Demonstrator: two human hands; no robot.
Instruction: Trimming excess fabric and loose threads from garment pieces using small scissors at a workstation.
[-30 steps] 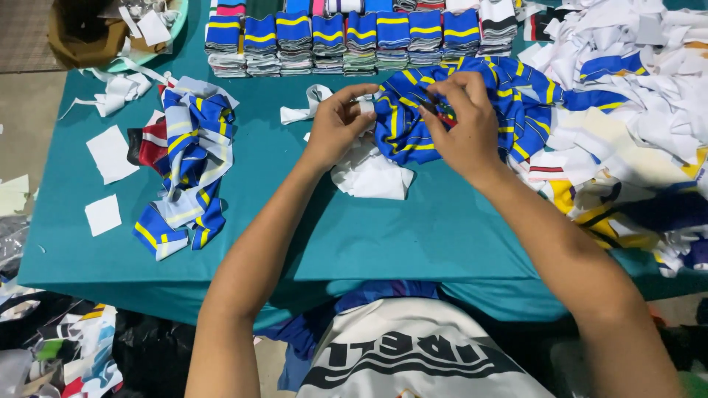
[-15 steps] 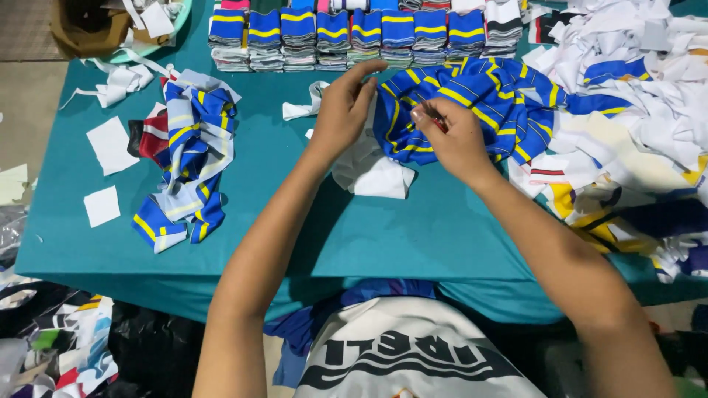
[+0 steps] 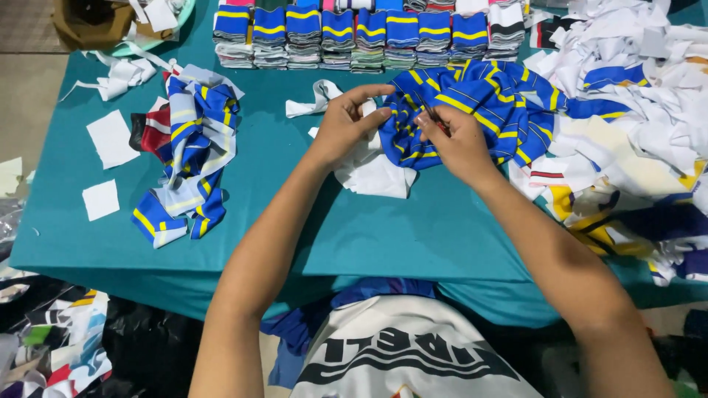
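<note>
Left pile of blue-yellow fabric strips (image 3: 188,158) lies untouched | left hand (image 3: 346,121), now off the white scrap, pinches the blue-and-yellow striped cloth (image 3: 472,103) | right hand (image 3: 457,144), drawn closer, grips its bunched edge mid-table | white offcuts heap (image 3: 634,66) right.

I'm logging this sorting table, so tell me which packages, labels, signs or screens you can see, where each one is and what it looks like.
White paper slips: two blank squarish pieces, left side of the teal table.
Brown box: top left corner, open, white scraps beside it.
Shirt print: bottom centre, bold black lettering on white.
No signs or screens in view.
</note>
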